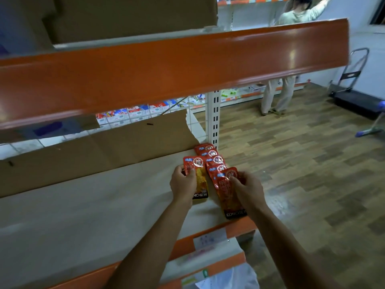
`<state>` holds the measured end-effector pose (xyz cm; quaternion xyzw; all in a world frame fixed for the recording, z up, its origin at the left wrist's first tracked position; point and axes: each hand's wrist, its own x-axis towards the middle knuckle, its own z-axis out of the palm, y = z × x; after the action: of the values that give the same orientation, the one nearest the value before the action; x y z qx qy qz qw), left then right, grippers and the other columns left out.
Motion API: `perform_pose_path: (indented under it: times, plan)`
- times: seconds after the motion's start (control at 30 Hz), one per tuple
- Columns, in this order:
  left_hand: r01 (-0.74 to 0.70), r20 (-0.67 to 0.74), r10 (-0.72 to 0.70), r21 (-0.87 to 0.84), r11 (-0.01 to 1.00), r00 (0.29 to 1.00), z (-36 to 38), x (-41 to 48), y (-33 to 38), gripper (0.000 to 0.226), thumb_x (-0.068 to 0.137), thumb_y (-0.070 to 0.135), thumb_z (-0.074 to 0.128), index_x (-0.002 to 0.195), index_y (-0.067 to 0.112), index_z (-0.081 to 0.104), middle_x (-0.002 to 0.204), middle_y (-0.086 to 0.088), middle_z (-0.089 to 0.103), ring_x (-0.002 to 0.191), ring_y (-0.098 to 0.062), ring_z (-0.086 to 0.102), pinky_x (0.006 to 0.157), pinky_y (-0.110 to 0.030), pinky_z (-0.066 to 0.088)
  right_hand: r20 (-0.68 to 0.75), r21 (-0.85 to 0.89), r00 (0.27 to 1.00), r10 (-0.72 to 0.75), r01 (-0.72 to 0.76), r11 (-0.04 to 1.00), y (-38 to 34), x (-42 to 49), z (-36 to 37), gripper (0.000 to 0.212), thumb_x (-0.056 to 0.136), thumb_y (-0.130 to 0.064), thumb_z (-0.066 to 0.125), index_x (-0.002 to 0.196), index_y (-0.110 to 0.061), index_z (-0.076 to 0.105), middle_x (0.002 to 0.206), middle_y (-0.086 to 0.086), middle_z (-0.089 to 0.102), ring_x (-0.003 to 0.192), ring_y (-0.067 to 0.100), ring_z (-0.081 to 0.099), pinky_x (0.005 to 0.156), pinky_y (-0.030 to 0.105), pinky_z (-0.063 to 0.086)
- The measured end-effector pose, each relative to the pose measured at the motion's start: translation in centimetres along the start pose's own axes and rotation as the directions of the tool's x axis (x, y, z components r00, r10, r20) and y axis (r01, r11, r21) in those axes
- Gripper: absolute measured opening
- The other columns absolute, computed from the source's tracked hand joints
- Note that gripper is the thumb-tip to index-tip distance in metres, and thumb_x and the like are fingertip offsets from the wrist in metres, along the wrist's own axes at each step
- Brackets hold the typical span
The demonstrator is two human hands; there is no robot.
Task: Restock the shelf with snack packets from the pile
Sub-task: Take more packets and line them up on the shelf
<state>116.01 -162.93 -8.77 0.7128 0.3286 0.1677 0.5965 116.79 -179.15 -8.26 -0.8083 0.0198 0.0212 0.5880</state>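
Shelf: pale board, orange front lip; cardboard sheet upright along the back
Packet row: red, overlapping, at the shelf's right end
Left packet: just beside the row; gripped at its edge by left hand
Right packet: front of the row; pinched by right hand

The packets are glossy red plastic film. The shelf is matt, pale and smooth; the orange strip above is glossy with glare. The cardboard is dull brown, torn-edged. The post is white painted metal, the floor wood-grain planks
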Motion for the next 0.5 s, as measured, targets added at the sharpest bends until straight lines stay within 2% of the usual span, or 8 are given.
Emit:
perform_pose_path:
  times: [0.13,0.2,0.3,0.37,0.43,0.5]
  plan:
    - [0.012,0.016,-0.011,-0.079,0.997,1.000,0.0,-0.1,-0.1,0.041,0.084,0.014,0.062,0.122,0.027,0.051,0.105,0.001,0.064,0.090,-0.017,0.065,0.079,-0.041,0.058,-0.025,0.070,1.000,-0.016,0.018,0.997,-0.5,0.6,0.0,0.009,0.090,-0.024,0.061,0.097,-0.018,0.065,0.090,0.003,0.070,0.082,0.019,0.068,0.078,0.045,0.057]
    - [-0.007,0.030,0.010,-0.107,0.994,0.999,-0.2,-0.1,-0.2,0.056,0.082,0.009,0.063,0.128,0.035,0.045,0.101,0.004,0.061,0.086,-0.014,0.066,0.075,-0.039,0.060,-0.040,0.105,0.999,-0.017,0.021,0.994,-0.9,1.2,0.2,0.010,0.090,-0.024,0.062,0.093,-0.015,0.065,0.085,0.003,0.070,0.078,0.020,0.068,0.074,0.044,0.057]
    - [-0.056,0.058,0.063,-0.106,0.993,0.996,-0.4,0.5,-0.1,0.060,0.082,0.003,0.063,0.127,0.040,0.047,0.103,0.006,0.061,0.087,-0.009,0.064,0.071,-0.035,0.060,-0.014,0.150,1.000,-0.008,0.010,0.989,-1.6,1.7,1.0,0.009,0.090,-0.025,0.062,0.089,-0.017,0.066,0.084,0.006,0.071,0.075,0.022,0.069,0.071,0.043,0.058]
    - [-0.087,0.090,0.092,-0.048,0.995,0.992,-0.5,1.3,0.0,0.058,0.082,0.000,0.063,0.127,0.035,0.052,0.115,-0.001,0.062,0.095,-0.014,0.064,0.076,-0.035,0.059,-0.007,0.167,1.000,-0.018,0.019,0.986,-2.0,1.9,1.6,0.011,0.091,-0.023,0.061,0.081,-0.021,0.065,0.081,0.006,0.071,0.071,0.020,0.069,0.066,0.038,0.057]
    - [-0.130,0.138,0.120,0.061,0.990,0.983,-0.5,2.1,0.1,0.059,0.082,0.000,0.064,0.132,0.029,0.052,0.124,-0.006,0.059,0.103,-0.020,0.062,0.081,-0.036,0.058,0.014,0.206,1.000,-0.011,0.008,0.978,-2.3,2.2,2.2,0.008,0.092,-0.022,0.060,0.087,-0.019,0.066,0.080,0.004,0.071,0.069,0.017,0.069,0.063,0.035,0.056]
    - [-0.216,0.173,0.180,0.222,0.951,0.968,-0.6,3.0,0.2,0.060,0.082,0.003,0.066,0.137,0.022,0.050,0.127,-0.008,0.059,0.109,-0.022,0.060,0.089,-0.036,0.054,0.048,0.230,0.999,0.002,-0.013,0.973,-2.6,2.5,2.6,0.008,0.093,-0.025,0.059,0.092,-0.019,0.064,0.083,0.004,0.070,0.073,0.019,0.070,0.067,0.037,0.058]
